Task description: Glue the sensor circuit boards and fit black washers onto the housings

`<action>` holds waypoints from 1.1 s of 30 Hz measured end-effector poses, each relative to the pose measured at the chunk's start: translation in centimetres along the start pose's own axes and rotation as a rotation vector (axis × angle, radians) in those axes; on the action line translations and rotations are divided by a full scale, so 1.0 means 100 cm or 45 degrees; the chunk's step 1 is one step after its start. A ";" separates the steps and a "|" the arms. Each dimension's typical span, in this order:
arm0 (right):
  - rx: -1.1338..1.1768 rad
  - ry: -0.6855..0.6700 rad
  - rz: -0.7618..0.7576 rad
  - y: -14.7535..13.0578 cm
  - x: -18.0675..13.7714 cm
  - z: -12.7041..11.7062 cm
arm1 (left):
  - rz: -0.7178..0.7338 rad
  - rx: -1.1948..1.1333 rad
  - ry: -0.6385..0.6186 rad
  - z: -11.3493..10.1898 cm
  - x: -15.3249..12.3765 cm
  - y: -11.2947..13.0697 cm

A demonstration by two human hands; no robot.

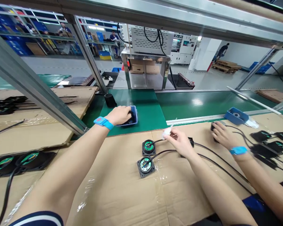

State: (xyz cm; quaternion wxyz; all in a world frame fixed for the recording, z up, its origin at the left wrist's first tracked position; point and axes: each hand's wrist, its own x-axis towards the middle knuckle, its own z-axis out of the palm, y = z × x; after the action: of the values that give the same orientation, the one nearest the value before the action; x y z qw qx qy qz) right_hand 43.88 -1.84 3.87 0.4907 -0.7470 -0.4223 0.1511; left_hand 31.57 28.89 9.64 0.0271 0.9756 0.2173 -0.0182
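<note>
My left hand (119, 114) reaches forward into a small blue tray (135, 116) on the green mat (146, 106). Its fingers are curled over a black part (131, 118) inside the tray. My right hand (180, 141) is closed around a small white applicator (167, 132) and hovers above the cardboard. Just to its left lie two square black fan frames with green centres (148, 147) (145, 165), each trailing a black cable toward the right.
A co-worker's hand (223, 135) with a blue wristband rests on a black part at the right, near another blue tray (235, 115) and several black fans (269, 138). More fans (4, 161) lie at the left. A black cup (110, 100), a slanted metal post (37, 91) and a steel machine (146, 72) stand ahead.
</note>
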 end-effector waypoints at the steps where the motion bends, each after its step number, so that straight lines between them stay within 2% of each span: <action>1: 0.027 0.005 0.010 -0.001 -0.007 -0.001 | 0.020 -0.042 0.025 -0.003 -0.014 0.000; 4: 0.103 0.001 0.029 0.000 -0.026 -0.003 | 0.116 -0.194 -0.008 0.001 -0.070 0.007; 8: 0.177 -0.045 0.036 0.006 -0.038 -0.003 | 0.214 -0.393 -0.185 0.037 -0.147 0.027; 12: 0.225 -0.101 0.055 0.014 -0.039 -0.001 | 0.213 -0.553 -0.279 0.066 -0.188 0.038; 16: 0.220 -0.123 0.093 0.017 -0.041 0.000 | 0.156 -0.693 -0.299 0.071 -0.192 0.034; 23: 0.210 -0.135 0.081 0.011 -0.045 0.001 | 0.138 -0.781 -0.297 0.079 -0.171 0.019; 28: 0.203 -0.147 0.064 0.010 -0.044 0.001 | 0.135 -0.735 -0.193 0.079 -0.176 0.026; 33: 0.184 -0.144 0.087 0.009 -0.045 0.000 | -0.010 -0.646 -0.091 0.094 -0.180 0.020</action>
State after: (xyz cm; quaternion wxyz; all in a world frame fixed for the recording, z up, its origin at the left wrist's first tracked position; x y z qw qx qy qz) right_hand 41.62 -5.51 2.21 0.5133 -0.7139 -0.4115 0.2399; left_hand 15.93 18.86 1.18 0.2786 0.9354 0.2176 0.0024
